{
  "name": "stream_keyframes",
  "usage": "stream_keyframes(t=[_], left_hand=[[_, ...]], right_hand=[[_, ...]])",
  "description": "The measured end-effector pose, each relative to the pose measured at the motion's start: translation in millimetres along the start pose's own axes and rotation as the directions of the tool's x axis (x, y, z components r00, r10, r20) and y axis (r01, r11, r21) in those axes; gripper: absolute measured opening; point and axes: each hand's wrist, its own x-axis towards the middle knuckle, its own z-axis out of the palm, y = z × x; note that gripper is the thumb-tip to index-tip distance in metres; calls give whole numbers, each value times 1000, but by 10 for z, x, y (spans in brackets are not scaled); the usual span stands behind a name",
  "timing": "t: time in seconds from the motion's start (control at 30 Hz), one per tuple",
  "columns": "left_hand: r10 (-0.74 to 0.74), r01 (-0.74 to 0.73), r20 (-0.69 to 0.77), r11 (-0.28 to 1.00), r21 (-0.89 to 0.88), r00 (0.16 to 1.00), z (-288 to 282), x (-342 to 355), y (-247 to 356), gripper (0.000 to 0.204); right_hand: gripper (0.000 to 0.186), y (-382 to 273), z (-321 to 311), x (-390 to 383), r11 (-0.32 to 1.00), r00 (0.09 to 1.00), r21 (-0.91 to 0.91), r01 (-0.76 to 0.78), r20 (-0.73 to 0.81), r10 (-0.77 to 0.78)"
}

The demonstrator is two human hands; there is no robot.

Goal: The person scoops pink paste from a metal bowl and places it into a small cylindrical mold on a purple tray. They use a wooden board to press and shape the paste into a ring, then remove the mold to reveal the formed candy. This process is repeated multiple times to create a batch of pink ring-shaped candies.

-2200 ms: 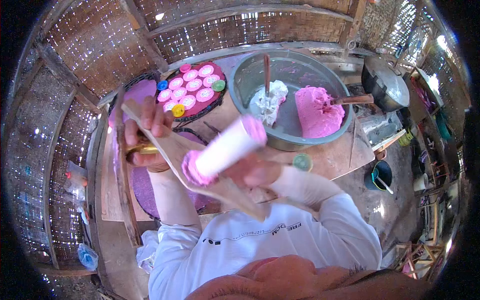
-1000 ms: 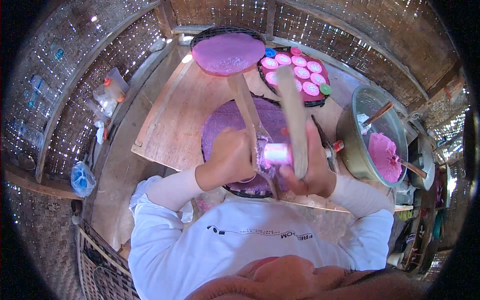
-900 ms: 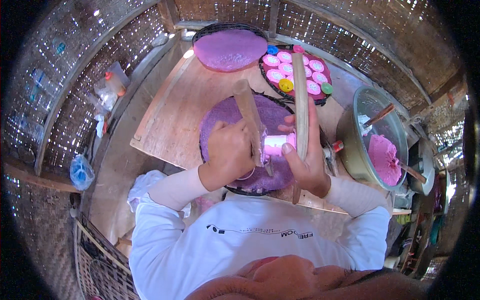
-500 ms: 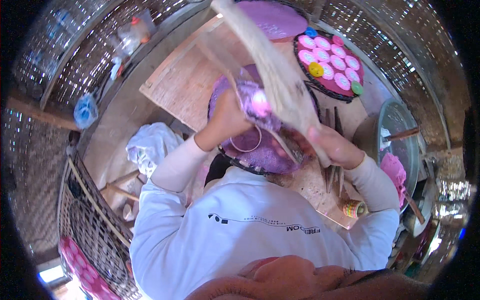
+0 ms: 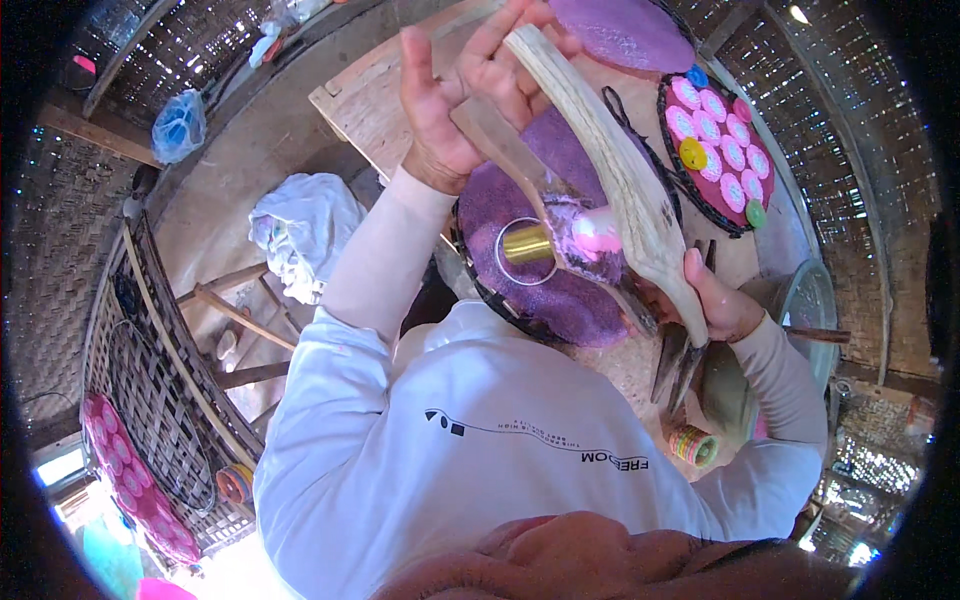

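Note:
A wooden lever press with two long arms is in front of me. Its thick pale upper arm (image 5: 610,140) stands apart from the thinner brown lower arm (image 5: 500,150). Pink dough (image 5: 597,232) shows at the purple-smeared middle between them. My right hand (image 5: 715,300) is closed round the near end of the arms, thumb on the pale one. Palm showing and fingers spread, my left hand (image 5: 465,100) is beside the far end of the brown arm; I cannot tell if it touches. Below lies a round purple mat (image 5: 500,205). A gold cylinder (image 5: 527,244) appears inside a thin ring (image 5: 500,262).
At the right, a dark-rimmed round tray (image 5: 700,195) carries several pink-and-white discs and coloured caps. Another purple mat (image 5: 625,35) is at the far edge. Dark sticks (image 5: 682,375) and a striped roll (image 5: 692,446) lie near my right arm, by a large metal basin (image 5: 805,310). White cloth (image 5: 305,235) sits left.
My left hand has come off the middle of the press and opened near the far end. The gold cylinder has come into sight. My view has shifted slightly.

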Motion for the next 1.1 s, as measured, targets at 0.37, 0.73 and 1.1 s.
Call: stream_keyframes(t=[0.37, 0.73, 1.1], left_hand=[[-14, 16, -22, 997, 81, 1000, -532, -362, -16, 47], [-17, 21, -65, 998, 62, 998, -534, -475, 132, 28], [23, -22, -283, 1000, 8, 959, -604, -612, -109, 26]], right_hand=[[66, 66, -100, 311, 985, 979, -42, -170, -122, 163], [61, 217, -167, 515, 918, 989, -392, -68, -150, 9], [60, 77, 46, 354, 967, 974, -246, -69, -225, 13]])
